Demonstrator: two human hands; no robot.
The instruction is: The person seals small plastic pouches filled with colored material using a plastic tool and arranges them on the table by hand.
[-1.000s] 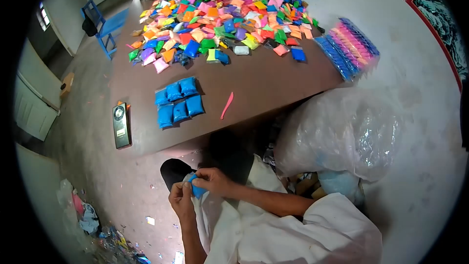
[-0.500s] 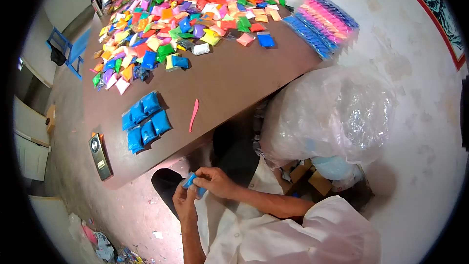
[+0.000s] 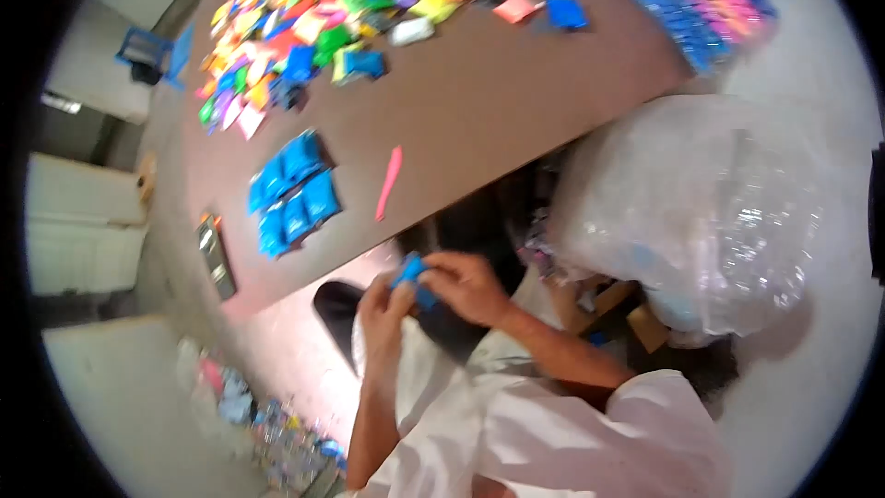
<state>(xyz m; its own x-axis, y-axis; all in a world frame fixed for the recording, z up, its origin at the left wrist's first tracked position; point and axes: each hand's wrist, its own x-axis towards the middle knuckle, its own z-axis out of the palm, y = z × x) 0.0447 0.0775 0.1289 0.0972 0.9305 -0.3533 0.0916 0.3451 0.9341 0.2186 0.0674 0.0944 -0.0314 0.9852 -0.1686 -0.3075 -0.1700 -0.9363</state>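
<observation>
Head view: the blue packet [image 3: 410, 270] lies between the pinching fingers [image 3: 443, 264] of the left hand [image 3: 379, 311] and right hand [image 3: 473, 290].

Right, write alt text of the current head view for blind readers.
A person's left hand and right hand hold a small blue item, slightly blurred, near the edge of a brown table. On it lie blue packets in two rows, a pink stick and a heap of colourful packets.
</observation>
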